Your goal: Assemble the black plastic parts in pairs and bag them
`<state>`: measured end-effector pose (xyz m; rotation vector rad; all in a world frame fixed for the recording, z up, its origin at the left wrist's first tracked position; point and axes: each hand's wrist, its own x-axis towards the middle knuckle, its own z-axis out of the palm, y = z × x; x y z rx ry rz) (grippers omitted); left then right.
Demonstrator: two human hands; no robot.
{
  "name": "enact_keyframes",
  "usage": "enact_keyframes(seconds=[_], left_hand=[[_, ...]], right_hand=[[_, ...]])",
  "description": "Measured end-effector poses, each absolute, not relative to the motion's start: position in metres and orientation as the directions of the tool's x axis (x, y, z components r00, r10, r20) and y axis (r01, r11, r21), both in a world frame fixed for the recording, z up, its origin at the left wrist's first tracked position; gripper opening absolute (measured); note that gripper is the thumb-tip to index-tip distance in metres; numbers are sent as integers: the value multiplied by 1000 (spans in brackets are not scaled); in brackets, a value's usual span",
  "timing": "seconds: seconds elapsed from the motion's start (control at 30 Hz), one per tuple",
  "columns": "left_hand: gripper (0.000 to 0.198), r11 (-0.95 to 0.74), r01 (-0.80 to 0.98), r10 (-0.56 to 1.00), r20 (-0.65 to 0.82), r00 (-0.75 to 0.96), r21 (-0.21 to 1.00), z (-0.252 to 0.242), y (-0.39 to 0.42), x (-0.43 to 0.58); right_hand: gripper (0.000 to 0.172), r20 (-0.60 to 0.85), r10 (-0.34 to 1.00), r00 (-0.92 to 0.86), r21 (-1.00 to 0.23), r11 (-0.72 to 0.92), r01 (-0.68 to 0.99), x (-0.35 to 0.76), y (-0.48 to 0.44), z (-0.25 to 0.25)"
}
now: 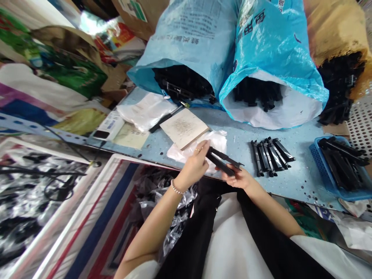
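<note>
In front of my body I hold two long black plastic pieces (222, 161), which meet at their left ends and spread slightly apart toward the right. Whether they are joined I cannot tell. My left hand (194, 164) is closed at the left end. Fingers of my right hand (237, 177) grip the right part from below. Under my left hand lie thin white plastic bags (217, 141) and a square pale block (184, 128) with dark specks. To the right, several similar black plastic pieces (271, 155) lie in a row on the blue table (238, 135).
Two blue sacks (192, 35) (273, 42) and a yellow sack (337, 27) open toward me with black parts inside. A blue basket (322, 170) at the right holds more. Striped bags (95, 217) with wrapped parts stand below left. A dark-handled tool (162, 122) lies behind the block.
</note>
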<state>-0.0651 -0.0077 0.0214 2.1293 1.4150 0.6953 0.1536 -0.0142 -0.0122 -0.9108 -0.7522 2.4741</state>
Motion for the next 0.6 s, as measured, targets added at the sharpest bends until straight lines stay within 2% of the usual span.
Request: enact_keyframes(seconds=[0.07,0.13,0.2,0.23,0.33,0.4,0.5,0.6], left_hand=[[86,-441,630,882,179,435,639,25,-25,-51],[89,-502,587,843,205,498,635,27,-39,-39],[86,-509,568,837,217,503,647,29,-46,-34],[81,-495,567,847,218,485,659,32,-48,-36],[53,-368,630,918,157,365,684,44,-60,-61],[39,-229,707,962,45,269,669,47,-76,-96],[29,-23,811,969,-188,163,585,23,-110,-157],[15,233,882,906,-422,-43,409,-28,-144,-200]], right_hand=[[41,-480,665,-573,-755,-645,-116,140,-8,-16],[35,-421,809,-410,-884,-467,-13,129,-7,-12],[29,-306,898,-317,-952,-286,107,125,-13,0],[31,-254,907,-334,-964,-212,157,125,-18,6],[39,-165,831,-531,-970,-40,239,132,-31,22],[38,-175,791,-586,-963,-14,269,144,-32,24],[34,-211,914,-347,-891,-33,453,174,-25,20],[30,-178,980,-93,-745,-72,663,210,-17,20]])
